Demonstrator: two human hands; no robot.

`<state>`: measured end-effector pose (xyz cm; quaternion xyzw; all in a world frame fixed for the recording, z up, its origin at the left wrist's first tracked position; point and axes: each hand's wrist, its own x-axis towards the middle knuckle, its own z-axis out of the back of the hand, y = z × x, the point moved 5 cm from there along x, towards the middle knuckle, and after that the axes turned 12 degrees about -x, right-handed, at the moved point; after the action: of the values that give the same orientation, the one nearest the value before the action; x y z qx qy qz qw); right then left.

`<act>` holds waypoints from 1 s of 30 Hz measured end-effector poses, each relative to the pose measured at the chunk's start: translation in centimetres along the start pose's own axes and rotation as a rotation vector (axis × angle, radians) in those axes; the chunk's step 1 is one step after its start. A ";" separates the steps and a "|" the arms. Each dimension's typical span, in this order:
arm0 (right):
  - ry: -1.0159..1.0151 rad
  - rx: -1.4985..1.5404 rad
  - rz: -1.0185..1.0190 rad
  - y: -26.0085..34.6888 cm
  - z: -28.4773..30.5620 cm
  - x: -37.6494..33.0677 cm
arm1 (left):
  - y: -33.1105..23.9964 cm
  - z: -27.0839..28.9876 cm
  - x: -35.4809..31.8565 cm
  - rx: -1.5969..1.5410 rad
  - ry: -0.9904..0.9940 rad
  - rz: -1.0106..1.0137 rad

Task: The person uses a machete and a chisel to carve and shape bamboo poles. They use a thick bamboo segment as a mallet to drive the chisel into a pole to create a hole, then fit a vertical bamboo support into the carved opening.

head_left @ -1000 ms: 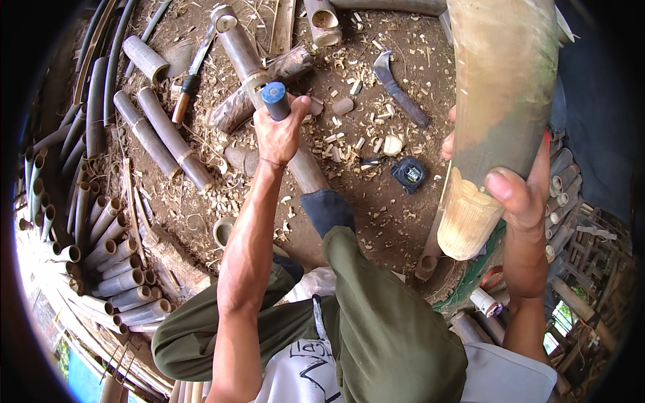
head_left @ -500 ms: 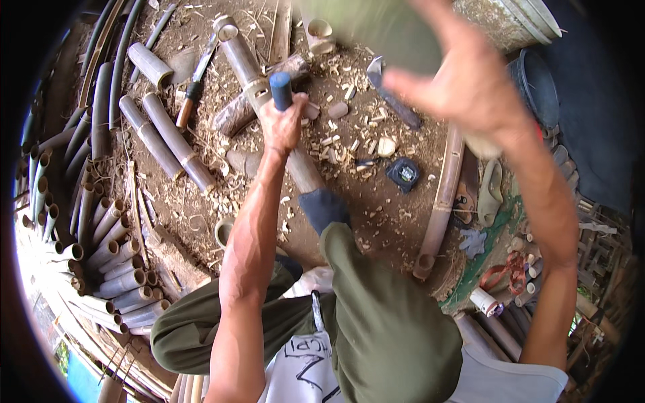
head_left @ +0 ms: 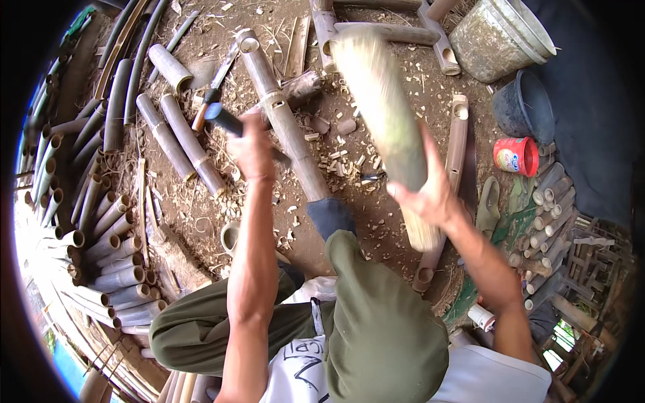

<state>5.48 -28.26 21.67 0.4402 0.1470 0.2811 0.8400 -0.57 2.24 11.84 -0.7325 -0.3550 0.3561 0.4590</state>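
Note:
My left hand (head_left: 252, 153) is closed around a chisel with a blue handle (head_left: 226, 119). The chisel lies tilted sideways, its dark blade beside a bamboo pole (head_left: 295, 151). A hole is cut in the pole's upper side. The pole rests across a short log (head_left: 300, 88), and my foot in a dark sock (head_left: 330, 216) is at its near end. My right hand (head_left: 433, 191) grips a thick wooden club (head_left: 383, 101), blurred by motion, raised on the right. The club hides part of the ground behind it.
Wood chips litter the dirt floor. Left are a knife (head_left: 213, 84), loose bamboo lengths (head_left: 168, 144) and stacked bamboo (head_left: 127, 275). Right are a dirty white bucket (head_left: 494, 40), a dark bucket (head_left: 524, 104), a red tub (head_left: 516, 156) and a long bamboo piece (head_left: 457, 144).
The chisel has gone from upright at the pole's hole to tilted sideways on the left. My right hand has come down with the club, which now covers the tape measure and hooked blade.

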 end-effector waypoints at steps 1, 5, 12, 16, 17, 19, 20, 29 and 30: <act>0.046 -0.088 -0.072 -2.6 -0.9 -2.7 | -1.6 1.3 0.2 -0.052 0.074 -0.071; 0.289 -0.213 -0.463 -10.2 -5.8 -13.0 | -4.6 3.6 -0.6 0.775 0.117 -0.321; 0.370 -0.181 -0.735 -12.0 -9.1 -21.2 | 0.6 -0.5 -9.5 0.611 0.828 -0.643; 0.354 -0.199 -0.733 -12.0 -9.1 -21.6 | 5.1 -2.7 -14.4 0.680 1.194 -0.433; 0.355 -0.199 -0.738 -12.2 -9.1 -21.7 | 5.2 -3.3 -14.8 0.578 1.216 -0.478; 0.354 -0.193 -0.739 -12.4 -9.1 -21.7 | 5.9 -3.3 -14.7 0.602 1.237 -0.459; 0.349 -0.188 -0.737 -12.4 -9.1 -21.7 | 6.1 -3.4 -14.7 0.612 1.249 -0.450; 0.353 -0.208 -0.761 -12.6 -9.4 -21.8 | 6.9 -3.8 -14.1 0.670 1.296 -0.412; 0.348 -0.209 -0.759 -12.5 -9.4 -21.8 | 7.0 -3.9 -14.1 0.674 1.300 -0.415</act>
<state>-12.23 -40.90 6.01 0.2136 0.4087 0.0358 0.8866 -2.92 -13.64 9.42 -0.5332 -0.0157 -0.1512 0.8322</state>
